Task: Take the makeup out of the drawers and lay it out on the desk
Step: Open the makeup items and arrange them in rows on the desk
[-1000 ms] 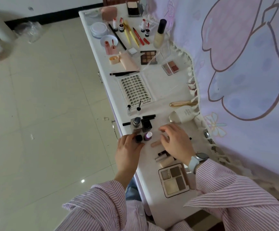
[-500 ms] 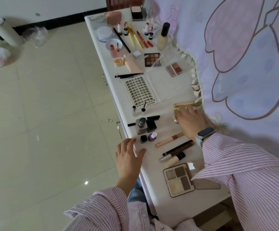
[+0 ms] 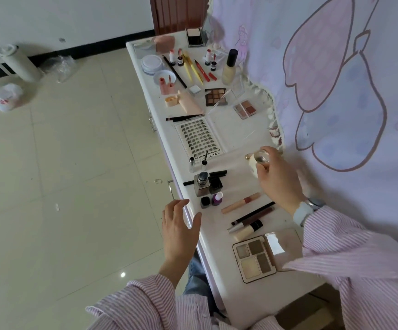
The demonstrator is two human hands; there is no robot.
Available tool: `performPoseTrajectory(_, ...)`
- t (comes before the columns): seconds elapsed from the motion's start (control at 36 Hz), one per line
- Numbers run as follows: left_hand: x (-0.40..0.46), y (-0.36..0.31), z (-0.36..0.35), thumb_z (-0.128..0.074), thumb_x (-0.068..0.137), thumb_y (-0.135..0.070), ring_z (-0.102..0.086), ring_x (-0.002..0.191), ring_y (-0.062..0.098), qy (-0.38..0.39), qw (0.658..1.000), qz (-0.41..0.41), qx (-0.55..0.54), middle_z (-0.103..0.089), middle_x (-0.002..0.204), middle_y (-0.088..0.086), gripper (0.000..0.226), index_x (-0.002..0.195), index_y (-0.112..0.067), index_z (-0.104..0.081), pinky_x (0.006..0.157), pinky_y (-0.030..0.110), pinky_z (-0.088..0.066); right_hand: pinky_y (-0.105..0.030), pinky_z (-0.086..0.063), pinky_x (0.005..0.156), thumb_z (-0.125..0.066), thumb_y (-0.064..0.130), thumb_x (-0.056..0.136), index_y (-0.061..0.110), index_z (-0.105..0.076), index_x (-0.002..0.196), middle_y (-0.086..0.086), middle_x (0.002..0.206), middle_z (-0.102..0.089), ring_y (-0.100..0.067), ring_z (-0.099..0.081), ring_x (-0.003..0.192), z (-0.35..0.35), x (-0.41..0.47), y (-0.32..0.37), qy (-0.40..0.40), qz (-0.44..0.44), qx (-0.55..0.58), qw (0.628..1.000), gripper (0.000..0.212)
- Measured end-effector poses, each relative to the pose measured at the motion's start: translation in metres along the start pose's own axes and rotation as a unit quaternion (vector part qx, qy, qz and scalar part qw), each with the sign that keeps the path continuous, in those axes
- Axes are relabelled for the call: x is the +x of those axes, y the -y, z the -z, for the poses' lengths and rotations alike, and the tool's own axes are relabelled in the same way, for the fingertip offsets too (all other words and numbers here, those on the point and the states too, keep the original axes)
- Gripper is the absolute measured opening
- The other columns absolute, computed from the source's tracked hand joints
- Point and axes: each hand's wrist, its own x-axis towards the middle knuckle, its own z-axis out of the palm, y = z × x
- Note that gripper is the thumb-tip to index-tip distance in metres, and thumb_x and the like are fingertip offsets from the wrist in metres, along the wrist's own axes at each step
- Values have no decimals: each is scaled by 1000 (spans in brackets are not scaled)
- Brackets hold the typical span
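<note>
Your right hand (image 3: 279, 181) is gripping a pale cream bottle with a gold cap (image 3: 256, 160) above the white counter (image 3: 217, 277); your left hand (image 3: 179, 231) is hovering, fingers spread wide, at the counter's edge.

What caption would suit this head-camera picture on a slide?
Right hand lifts a small cream bottle above a white desk covered in laid-out makeup, while the left hand hovers open at its edge.

Glossy white desk (image 3: 219, 270) — smooth tiled floor (image 3: 62, 186) with sheen, striped cloth sleeve (image 3: 359, 270), mirror-lidded eyeshadow palette (image 3: 255, 258).
</note>
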Motion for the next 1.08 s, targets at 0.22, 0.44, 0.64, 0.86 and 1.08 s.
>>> performPoseTrajectory(0.22,4,-33,24,-58,79,-59,-52,108,17,21,982,-171,-75,-47,119,-4,60,124,-23,-43,83,31,-50,-34,-58,72,-59,10,87,7,-56,99,-15,110,-59,-28,-59,104,23,-38,27,127,-291,517,795,13)
performPoseTrajectory(0.44,5,-40,32,-49,88,-56,-53,92,15,31,928,-371,10,-59,103,5,49,111,-13,-52,71,23,-49,-20,-46,44,-56,23,90,1,-57,90,-12,74,-55,-17,-57,58,11,-76,45,233,-341,536,737,23)
performPoseTrajectory(0.64,-6,-56,46,-40,94,-43,-55,54,15,53,980,-190,-32,-61,71,5,44,98,-3,-58,54,13,-36,-18,-35,47,-49,12,94,12,-54,92,-6,72,-52,-9,-49,55,11,-89,45,256,-190,477,819,6)
performPoseTrajectory(0.86,8,-71,45,-51,94,-25,-54,59,10,133,975,23,-177,-56,73,-4,12,92,-16,-59,46,21,-47,-35,-53,68,-51,45,78,21,-55,103,-2,100,-59,-13,-61,80,25,-77,45,242,-163,534,793,35)
performPoseTrajectory(1.08,6,-72,37,-50,94,-27,-51,45,6,192,964,41,-178,-53,67,-5,15,84,-20,-59,43,19,-41,-19,-44,53,-52,19,93,18,-59,102,4,73,-58,-10,-56,60,23,-71,33,254,-142,362,886,11)
